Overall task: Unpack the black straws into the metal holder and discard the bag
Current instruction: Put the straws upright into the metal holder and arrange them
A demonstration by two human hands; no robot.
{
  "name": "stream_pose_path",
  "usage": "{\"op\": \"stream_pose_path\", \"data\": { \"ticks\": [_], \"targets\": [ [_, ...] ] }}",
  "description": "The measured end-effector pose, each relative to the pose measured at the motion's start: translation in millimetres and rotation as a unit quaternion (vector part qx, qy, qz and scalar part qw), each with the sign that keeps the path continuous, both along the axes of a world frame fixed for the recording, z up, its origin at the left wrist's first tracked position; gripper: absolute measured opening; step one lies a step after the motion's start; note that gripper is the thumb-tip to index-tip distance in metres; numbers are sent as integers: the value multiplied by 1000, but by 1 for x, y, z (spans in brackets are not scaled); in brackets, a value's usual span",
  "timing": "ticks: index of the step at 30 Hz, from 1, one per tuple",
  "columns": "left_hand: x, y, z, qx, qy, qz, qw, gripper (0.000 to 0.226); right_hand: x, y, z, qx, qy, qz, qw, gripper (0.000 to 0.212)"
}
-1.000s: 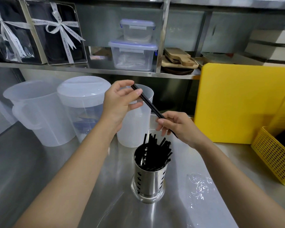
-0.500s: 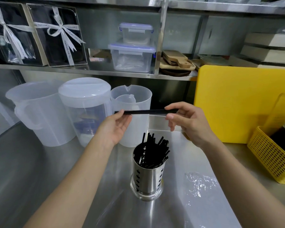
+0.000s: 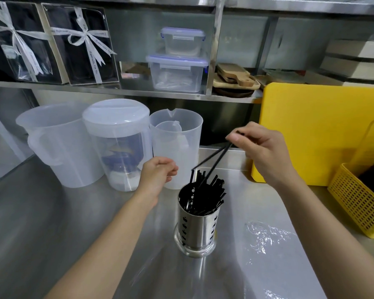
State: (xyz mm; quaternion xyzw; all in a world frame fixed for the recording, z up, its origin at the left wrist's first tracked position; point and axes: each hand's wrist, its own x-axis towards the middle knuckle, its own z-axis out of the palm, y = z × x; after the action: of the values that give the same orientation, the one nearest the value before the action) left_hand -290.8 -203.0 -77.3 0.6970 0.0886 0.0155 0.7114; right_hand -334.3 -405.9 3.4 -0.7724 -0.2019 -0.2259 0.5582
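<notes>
A perforated metal holder (image 3: 196,231) stands on the steel counter, filled with several black straws (image 3: 207,193) that lean to the right. My right hand (image 3: 261,152) pinches two black straws (image 3: 216,157) by their upper ends, above and right of the holder. They slant down to the left, and their lower tips reach the holder's mouth. My left hand (image 3: 159,173) hovers left of the holder with its fingers loosely curled and nothing in it. The clear plastic bag (image 3: 266,236) lies crumpled on the counter, right of the holder.
Three translucent plastic jugs (image 3: 115,145) stand behind my left hand. A yellow cutting board (image 3: 320,130) leans at the back right, and a yellow mesh basket (image 3: 356,201) sits at the right edge. The shelf above holds clear food boxes (image 3: 177,72), wooden boards and ribboned gift boxes.
My left hand has let go of the straws and dropped toward the counter. My right hand has tilted them from level to slanting down into the holder.
</notes>
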Motion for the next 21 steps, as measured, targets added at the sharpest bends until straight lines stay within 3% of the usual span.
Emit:
{"op": "stream_pose_path", "data": {
  "ticks": [3, 7, 10, 13, 16, 19, 21],
  "targets": [
    [1, 3, -3, -7, -3, 3, 1000, 8, -1, -2, -5, -24, 10, 21, 999, 16],
    [5, 5, -5, -7, -13, 10, 1000, 11, -5, -4, -1, 27, -35, 10, 999, 18],
    [9, 4, -8, 14, -32, -5, 999, 11, -2, -3, 1, 12, -62, 0, 998, 18],
    [12, 0, -11, 66, -53, -59, 995, 9, 1, 1, -2, -54, -28, 10, 998, 18],
    [15, -5, -16, 139, -73, -151, 976, 22, 8, 8, -15, -139, 52, 18, 989, 12],
    [18, -11, -23, 253, -80, -218, 939, 31, 21, 14, -36, -289, 150, 35, 945, 7],
    [19, -16, -25, 313, -80, -227, 919, 30, 29, 13, -47, -324, 153, 13, 933, 23]
  ]
}}
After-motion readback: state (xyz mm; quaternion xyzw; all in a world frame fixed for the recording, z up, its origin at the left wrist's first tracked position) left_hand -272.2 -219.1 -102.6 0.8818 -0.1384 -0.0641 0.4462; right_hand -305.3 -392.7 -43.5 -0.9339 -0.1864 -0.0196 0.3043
